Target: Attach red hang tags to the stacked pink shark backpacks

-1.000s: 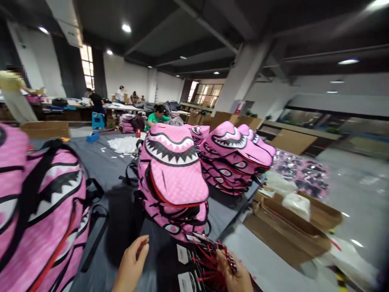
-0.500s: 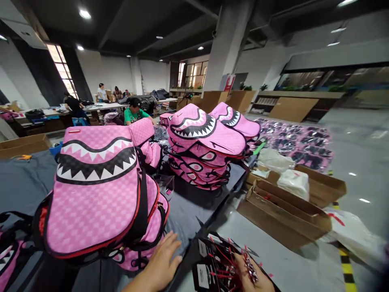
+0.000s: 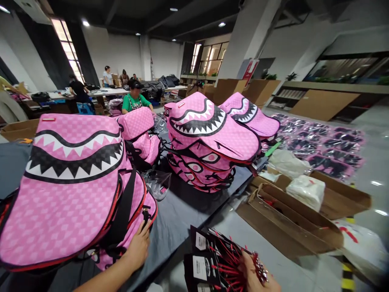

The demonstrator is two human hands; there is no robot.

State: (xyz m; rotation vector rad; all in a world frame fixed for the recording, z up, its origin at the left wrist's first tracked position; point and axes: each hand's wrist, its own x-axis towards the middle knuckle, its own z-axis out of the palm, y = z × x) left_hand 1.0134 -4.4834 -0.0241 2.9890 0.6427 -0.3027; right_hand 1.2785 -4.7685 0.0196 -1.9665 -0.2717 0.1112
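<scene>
In front of me on the left stands a pink checkered backpack (image 3: pixel 67 202) with a toothy shark-mouth print and red-edged black piping. My left hand (image 3: pixel 138 245) rests against its side pocket by a zipper pull (image 3: pixel 146 211), fingers stretched out; the thumb is mostly hidden. At the lower right, my right hand (image 3: pixel 258 271) is closed round the strings of a bunch of black hang tags (image 3: pixel 199 267). White labels show on several tags, and red cords (image 3: pixel 229 259) fan out from the grip.
More shark-print backpacks (image 3: pixel 209 121) are stacked on the grey-covered table (image 3: pixel 179 219). A clear plastic bag (image 3: pixel 158 184) lies between. Right of the table edge are open cardboard boxes (image 3: pixel 288 219) and bagged packs (image 3: pixel 322 142) on the floor. A person in green (image 3: pixel 136 101) sits beyond.
My left hand has moved left from the tabletop onto the backpack's side pocket. My right hand still holds the tags, now fanned more to the left. The view has shifted right.
</scene>
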